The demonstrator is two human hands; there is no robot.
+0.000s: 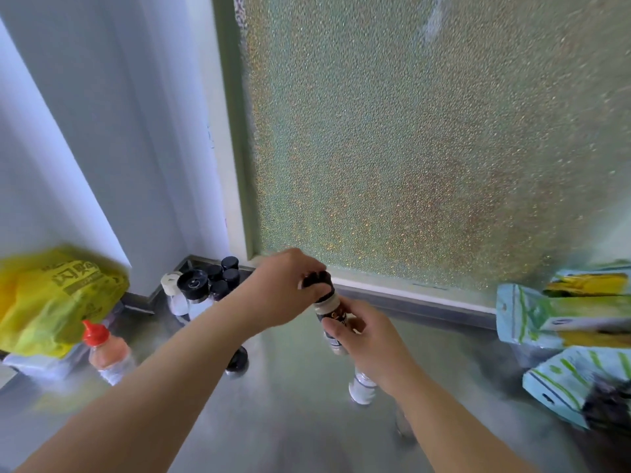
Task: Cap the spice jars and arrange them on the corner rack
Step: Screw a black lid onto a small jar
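I hold a spice jar (330, 310) with a pale upper part and dark label above the steel counter. My right hand (367, 343) grips its body. My left hand (286, 288) is closed over its black cap (319, 279) at the top. In the back left corner stands a cluster of capped jars (218, 279), most with black lids, one with a white lid (169, 279). A black-lidded jar (237, 361) stands partly hidden under my left forearm. Another clear jar (362, 387) stands below my right wrist.
A yellow plastic bag (51, 295) lies at the left. A red-capped bottle (104, 351) stands before it. Green and white packages (566, 322) are piled at the right. A frosted glass window (426, 148) rises behind the steel counter (290, 421).
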